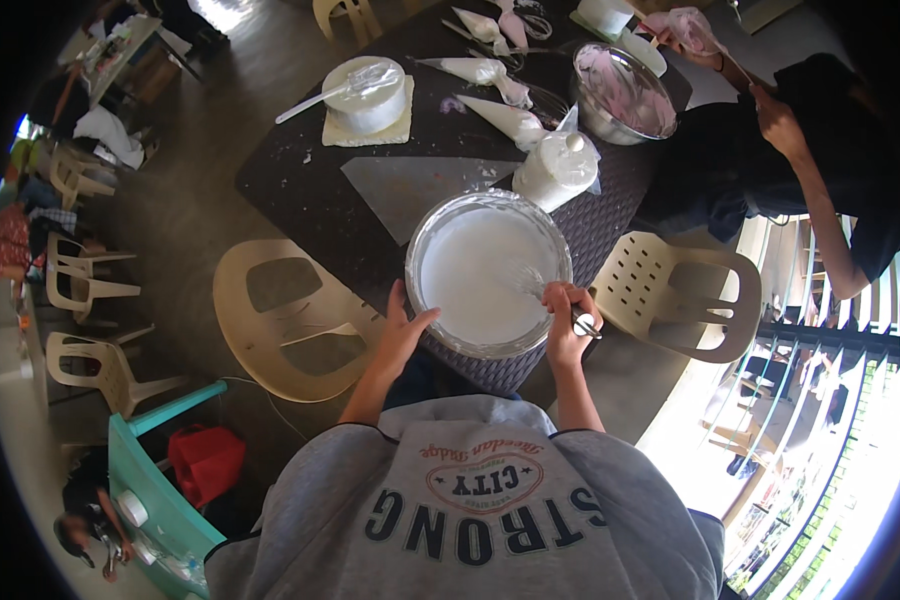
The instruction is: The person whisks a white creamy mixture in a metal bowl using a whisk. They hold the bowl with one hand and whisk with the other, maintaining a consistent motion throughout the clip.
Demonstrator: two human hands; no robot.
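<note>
Below me, at the near corner of the dark woven-pattern table, stands a large round mixing bowl (416, 290) of smooth white cream (475, 265). My left hand (402, 328) holds the bowl's left side, with the thumb at the rim and the fingers along the outer wall. My right hand (567, 318) is closed around the handle of a wire whisk (527, 278) at the bowl's right rim. The whisk's wires are in the cream, and its handle end sticks out past my fist. Just beyond the bowl is a white-covered cylinder (557, 170) in clear plastic.
A white round cake (367, 112) on a board has a spatula (320, 103) across its top. Several piping bags (505, 122) lie near a steel bowl of pink cream (625, 95). At right, another person (770, 130) holds a pink bag. Plastic chairs (270, 340) (680, 295) flank me.
</note>
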